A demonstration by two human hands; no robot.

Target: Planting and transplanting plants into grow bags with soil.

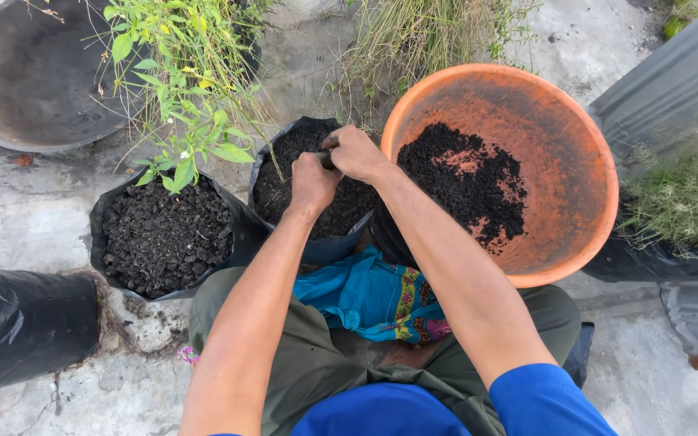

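Note:
A black plastic grow bag [272, 157] filled with dark soil stands in front of my knees. My left hand [310, 182] and my right hand [355, 152] are both over it, fingers closed together on a small dark thing between them; what it is I cannot tell. To the left stands a second black grow bag [107, 211] of soil with a leafy green plant [183, 149] in it. At the right a large orange basin [563, 113] holds a heap of dark soil [466, 182], its rim touching my right forearm.
A big dark metal pan [30, 77] lies at the upper left. A black plastic sack [18, 323] lies at the lower left. Grass clumps [414, 36] grow behind the bags, grey sheeting and weeds [684, 194] at the right. A turquoise cloth [369, 295] lies between my knees on cracked concrete.

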